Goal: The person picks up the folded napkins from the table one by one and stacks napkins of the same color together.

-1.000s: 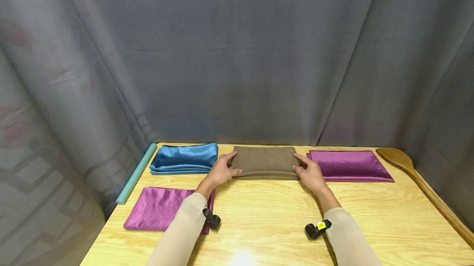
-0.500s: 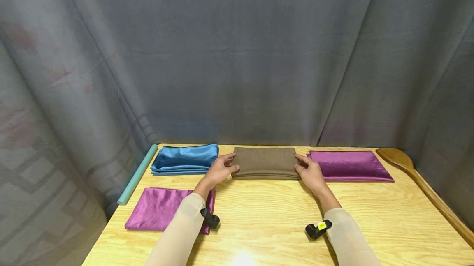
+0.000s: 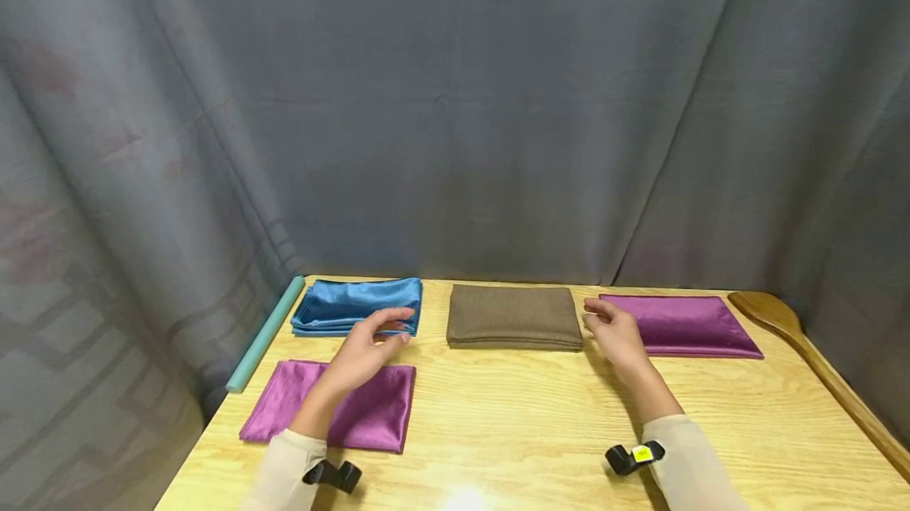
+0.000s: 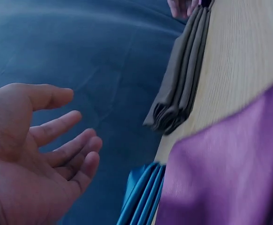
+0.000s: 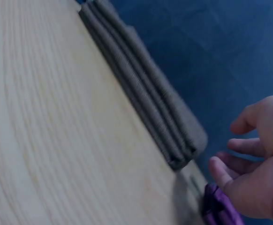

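Observation:
A folded brown cloth (image 3: 515, 317) lies flat at the back middle of the table, its layered edge showing in both wrist views. My left hand (image 3: 366, 353) is raised over the near purple cloth (image 3: 377, 416), fingers loosely bent and holding nothing. Its fingertips overlap the folded blue cloth (image 3: 355, 302) in the head view. Just right of the brown cloth is my right hand (image 3: 617, 340), also holding nothing, its fingers apart from that cloth in the right wrist view (image 5: 263, 159). Behind this hand lies another folded purple cloth (image 3: 686, 325).
A teal rod (image 3: 266, 335) lies along the table's left edge. On the right, a long wooden spoon (image 3: 803, 353) runs along that side. Grey curtain (image 3: 455, 116) hangs right behind the wooden tabletop (image 3: 512, 424).
Both hands have come off the brown cloth's ends. The left has moved left and toward me, over the near purple cloth; the right has shifted slightly right. The brown cloth stays put.

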`<state>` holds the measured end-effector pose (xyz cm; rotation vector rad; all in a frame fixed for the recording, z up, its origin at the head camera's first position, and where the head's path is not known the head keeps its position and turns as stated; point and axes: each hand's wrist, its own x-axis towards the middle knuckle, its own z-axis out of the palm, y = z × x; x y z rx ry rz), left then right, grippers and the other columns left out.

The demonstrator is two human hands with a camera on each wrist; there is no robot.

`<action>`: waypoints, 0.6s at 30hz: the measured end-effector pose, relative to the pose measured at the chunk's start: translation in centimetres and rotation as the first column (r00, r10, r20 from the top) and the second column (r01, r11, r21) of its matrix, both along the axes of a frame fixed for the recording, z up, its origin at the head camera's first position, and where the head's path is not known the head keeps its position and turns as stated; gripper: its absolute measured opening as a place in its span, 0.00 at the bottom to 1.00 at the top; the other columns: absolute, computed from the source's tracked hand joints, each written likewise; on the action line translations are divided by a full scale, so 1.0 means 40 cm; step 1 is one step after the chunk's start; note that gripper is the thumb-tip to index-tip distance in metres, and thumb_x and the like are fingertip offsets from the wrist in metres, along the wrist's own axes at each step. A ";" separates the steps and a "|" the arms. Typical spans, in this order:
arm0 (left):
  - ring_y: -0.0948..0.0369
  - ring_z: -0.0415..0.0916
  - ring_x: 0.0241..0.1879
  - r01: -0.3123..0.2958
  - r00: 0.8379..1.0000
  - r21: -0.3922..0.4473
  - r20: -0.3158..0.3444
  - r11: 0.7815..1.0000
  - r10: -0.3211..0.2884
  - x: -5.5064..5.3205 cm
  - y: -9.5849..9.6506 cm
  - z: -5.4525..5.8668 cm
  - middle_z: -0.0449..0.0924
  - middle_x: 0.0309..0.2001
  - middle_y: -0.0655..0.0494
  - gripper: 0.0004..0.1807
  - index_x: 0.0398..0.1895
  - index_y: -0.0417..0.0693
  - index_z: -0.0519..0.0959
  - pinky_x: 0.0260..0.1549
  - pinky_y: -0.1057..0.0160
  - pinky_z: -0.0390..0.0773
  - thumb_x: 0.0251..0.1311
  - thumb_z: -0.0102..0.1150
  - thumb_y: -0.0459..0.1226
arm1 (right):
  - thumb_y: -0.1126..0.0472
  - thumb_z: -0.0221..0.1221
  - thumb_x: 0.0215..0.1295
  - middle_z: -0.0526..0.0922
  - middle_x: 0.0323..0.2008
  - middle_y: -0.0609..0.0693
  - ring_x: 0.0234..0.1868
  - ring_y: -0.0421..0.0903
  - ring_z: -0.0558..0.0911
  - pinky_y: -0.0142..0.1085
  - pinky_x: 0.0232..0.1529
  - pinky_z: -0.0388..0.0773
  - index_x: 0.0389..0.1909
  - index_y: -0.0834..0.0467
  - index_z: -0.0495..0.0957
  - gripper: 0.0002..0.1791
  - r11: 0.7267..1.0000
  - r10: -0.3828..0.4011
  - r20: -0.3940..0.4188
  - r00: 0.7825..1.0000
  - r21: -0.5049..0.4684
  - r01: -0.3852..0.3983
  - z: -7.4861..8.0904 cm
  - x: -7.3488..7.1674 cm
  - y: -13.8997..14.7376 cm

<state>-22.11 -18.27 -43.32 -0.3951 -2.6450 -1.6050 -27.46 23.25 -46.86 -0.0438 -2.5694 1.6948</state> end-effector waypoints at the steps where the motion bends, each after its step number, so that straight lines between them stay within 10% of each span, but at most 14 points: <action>1: 0.44 0.76 0.64 -0.003 1.000 0.018 0.017 1.000 0.003 0.013 -0.017 0.001 0.77 0.67 0.41 0.23 0.68 0.47 0.76 0.58 0.61 0.78 0.71 0.60 0.35 | 0.64 0.50 0.78 0.75 0.67 0.70 0.51 0.39 0.79 0.20 0.48 0.74 0.71 0.70 0.68 0.25 1.000 0.002 -0.005 1.000 -0.003 -0.002 0.008 0.006 -0.001; 8: 0.51 0.76 0.63 -0.099 0.992 0.060 0.088 0.993 0.094 0.098 -0.123 -0.004 0.79 0.65 0.43 0.21 0.66 0.42 0.76 0.56 0.73 0.77 0.72 0.59 0.36 | 0.66 0.52 0.77 0.76 0.66 0.69 0.50 0.33 0.80 0.22 0.49 0.77 0.71 0.68 0.69 0.25 0.991 0.089 -0.015 0.996 -0.102 -0.090 0.035 0.051 -0.063; 18: 0.76 0.78 0.54 -0.281 0.955 0.070 0.121 0.957 0.271 0.153 -0.252 -0.041 0.76 0.67 0.37 0.23 0.68 0.37 0.74 0.50 0.81 0.76 0.74 0.58 0.37 | 0.71 0.50 0.75 0.75 0.64 0.70 0.60 0.55 0.81 0.41 0.60 0.82 0.70 0.71 0.67 0.24 0.914 0.277 0.016 0.961 -0.314 -0.258 0.016 0.123 -0.216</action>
